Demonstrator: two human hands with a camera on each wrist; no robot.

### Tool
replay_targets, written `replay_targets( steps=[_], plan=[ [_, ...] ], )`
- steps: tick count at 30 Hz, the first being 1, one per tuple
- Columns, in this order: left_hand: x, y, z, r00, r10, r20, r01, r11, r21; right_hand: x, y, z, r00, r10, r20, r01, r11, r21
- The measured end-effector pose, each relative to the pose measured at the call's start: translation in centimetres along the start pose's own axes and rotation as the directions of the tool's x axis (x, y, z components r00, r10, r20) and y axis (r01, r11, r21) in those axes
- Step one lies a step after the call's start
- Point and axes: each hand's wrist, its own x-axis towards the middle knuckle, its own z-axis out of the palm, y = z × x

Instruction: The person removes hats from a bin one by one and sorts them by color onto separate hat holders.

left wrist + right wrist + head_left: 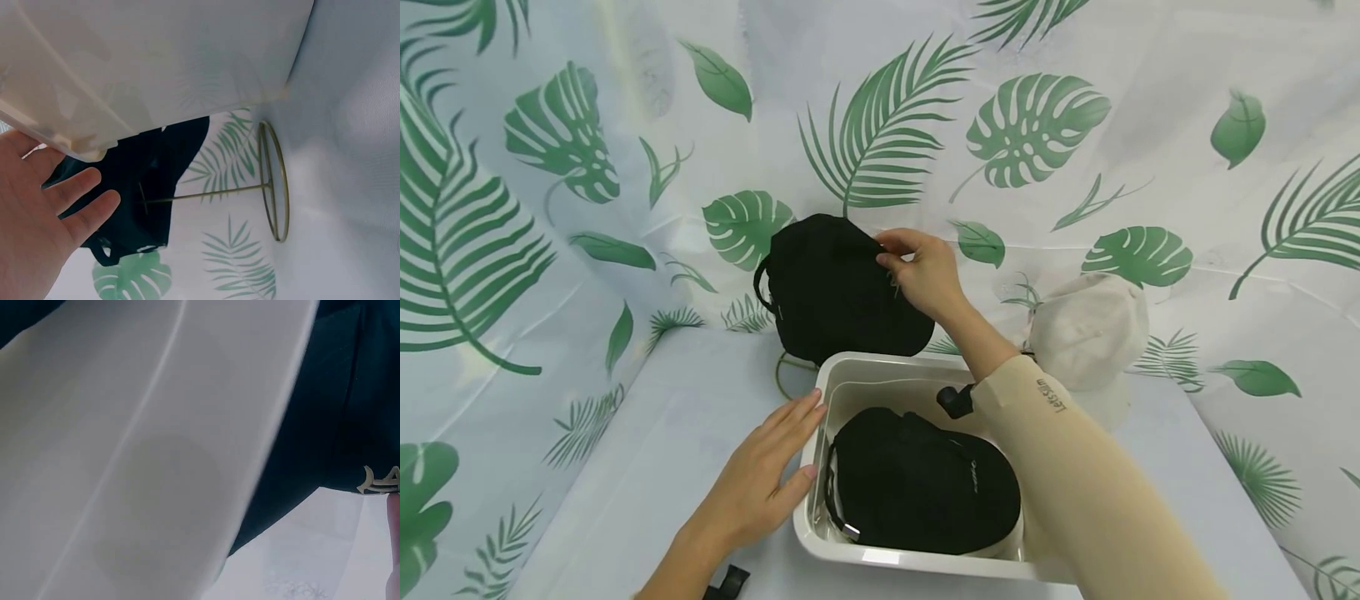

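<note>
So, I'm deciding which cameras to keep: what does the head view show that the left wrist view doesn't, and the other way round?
Only the head view shows the right hand pinching the edge of the raised black cap, the second black cap lying in the bin, and the pale cap.

Only the left wrist view shows the gold stand's stem.

Both share the left hand at the bin's rim, the raised cap, part of the stand's base ring and the leaf-print backdrop.

A white sheet (1157, 158) printed with green leaves (722, 81) lines the walls around the pale worktop (681, 408). Faint creases mark the sheet.
</note>
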Motion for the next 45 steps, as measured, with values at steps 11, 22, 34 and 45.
replay_targets(
  steps=[11, 22, 34, 45],
  plan=[
    [-0.2, 0.0, -0.1, 1.000, 0.005, -0.009, -0.005, 1.000, 0.002, -0.4, 0.6, 1.4, 0.999, -0.002, 0.050, 0.004, 0.999, -0.040],
    [-0.2, 0.2, -0.1, 1.000, -0.001, -0.004, 0.001, 1.000, -0.008, -0.9, 1.1, 1.7, 0.998, 0.004, 0.065, -0.001, 0.999, -0.041],
    [-0.3, -0.1, 0.0, 1.000, 0.005, -0.011, -0.006, 1.000, -0.006, -1.3, 1.8, 2.1, 0.994, 0.022, 0.107, -0.014, 0.997, -0.078],
    [-0.1, 0.0, 0.1, 1.000, 0.001, -0.006, -0.001, 1.000, -0.010, -2.3, 2.6, 2.2, 0.984, 0.073, 0.165, -0.055, 0.992, -0.112]
  ],
)
